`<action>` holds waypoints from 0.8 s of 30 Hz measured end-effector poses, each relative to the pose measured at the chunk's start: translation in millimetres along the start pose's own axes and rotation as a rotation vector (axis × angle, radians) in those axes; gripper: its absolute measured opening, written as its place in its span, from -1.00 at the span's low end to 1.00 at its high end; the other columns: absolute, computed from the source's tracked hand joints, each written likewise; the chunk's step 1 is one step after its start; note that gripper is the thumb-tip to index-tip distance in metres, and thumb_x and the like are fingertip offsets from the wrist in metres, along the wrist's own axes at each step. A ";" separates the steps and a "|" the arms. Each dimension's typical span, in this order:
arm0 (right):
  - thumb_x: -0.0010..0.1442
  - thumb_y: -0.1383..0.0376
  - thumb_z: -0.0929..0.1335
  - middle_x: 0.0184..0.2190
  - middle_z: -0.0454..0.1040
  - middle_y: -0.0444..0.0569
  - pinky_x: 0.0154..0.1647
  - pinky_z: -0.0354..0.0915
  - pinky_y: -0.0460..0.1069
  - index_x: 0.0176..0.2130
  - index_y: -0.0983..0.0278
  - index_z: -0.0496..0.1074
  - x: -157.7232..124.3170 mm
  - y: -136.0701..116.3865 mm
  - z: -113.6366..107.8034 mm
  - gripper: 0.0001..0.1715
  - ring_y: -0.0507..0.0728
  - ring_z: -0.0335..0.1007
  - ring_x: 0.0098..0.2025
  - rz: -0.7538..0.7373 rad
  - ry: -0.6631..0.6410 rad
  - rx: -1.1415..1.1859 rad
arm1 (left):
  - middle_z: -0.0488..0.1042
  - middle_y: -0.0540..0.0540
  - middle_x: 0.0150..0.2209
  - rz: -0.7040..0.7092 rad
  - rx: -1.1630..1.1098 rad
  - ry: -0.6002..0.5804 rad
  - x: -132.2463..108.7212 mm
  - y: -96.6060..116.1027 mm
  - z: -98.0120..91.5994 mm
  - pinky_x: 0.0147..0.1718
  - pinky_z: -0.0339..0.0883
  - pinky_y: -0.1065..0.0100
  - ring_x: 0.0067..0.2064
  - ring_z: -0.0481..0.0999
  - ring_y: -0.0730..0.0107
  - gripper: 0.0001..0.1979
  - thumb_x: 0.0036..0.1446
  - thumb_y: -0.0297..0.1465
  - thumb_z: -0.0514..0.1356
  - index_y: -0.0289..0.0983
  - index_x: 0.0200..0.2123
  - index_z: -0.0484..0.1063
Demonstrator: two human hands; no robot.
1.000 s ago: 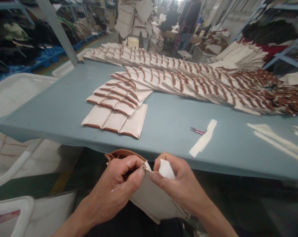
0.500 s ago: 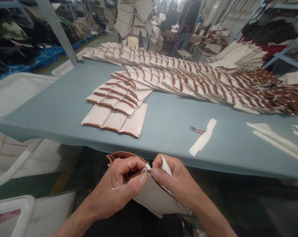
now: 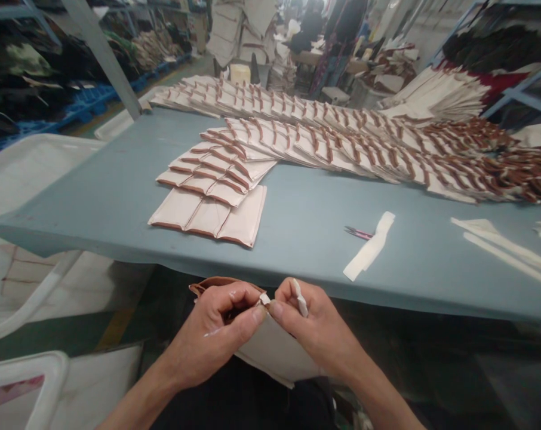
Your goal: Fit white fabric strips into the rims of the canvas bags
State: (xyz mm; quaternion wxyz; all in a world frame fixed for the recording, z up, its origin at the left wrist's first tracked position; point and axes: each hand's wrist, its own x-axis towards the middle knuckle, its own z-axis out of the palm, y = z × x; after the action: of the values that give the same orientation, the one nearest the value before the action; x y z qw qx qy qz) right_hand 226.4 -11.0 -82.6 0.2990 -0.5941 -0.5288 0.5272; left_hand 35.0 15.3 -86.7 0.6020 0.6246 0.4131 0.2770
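Below the table's near edge, both hands pinch a flat cream piece with a brown leather edge (image 3: 270, 355), held over my lap. My left hand (image 3: 217, 334) is closed on its brown top edge, thumb pressed to the corner. My right hand (image 3: 310, 325) is closed too, thumb and forefinger meeting the left thumb at that corner, with a small white strip (image 3: 300, 298) tucked between its fingers.
On the blue-grey table (image 3: 306, 233) lie a fanned stack of cream pieces with brown trim (image 3: 217, 191), long overlapping rows of the same (image 3: 364, 149), a white strip (image 3: 369, 248) beside small scissors (image 3: 357, 233), and cream strips (image 3: 503, 251) at right. White bins (image 3: 24, 179) stand left. People work far behind.
The right hand has turned the small white strip edge-on and drawn closer to the left thumb. The cream piece sits slightly lower and more covered by the hands.
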 end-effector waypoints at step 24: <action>0.33 0.34 0.41 -0.44 0.58 -0.12 -0.45 0.24 -0.10 -0.20 0.25 0.45 -5.8 7.1 -16.9 -0.97 0.03 0.47 -0.50 -0.687 0.159 -0.439 | 0.63 0.00 -0.40 0.130 0.198 0.049 -2.0 11.0 8.1 -0.41 0.32 0.50 -0.40 0.53 0.43 -0.73 0.31 -0.41 0.13 -0.27 -0.31 0.64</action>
State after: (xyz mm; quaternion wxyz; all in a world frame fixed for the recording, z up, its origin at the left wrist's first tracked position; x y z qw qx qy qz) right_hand 245.2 -15.0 -82.8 0.3636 -0.4717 -0.7715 0.2240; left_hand 42.9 10.1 -76.6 0.5078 0.6997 0.4116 0.2884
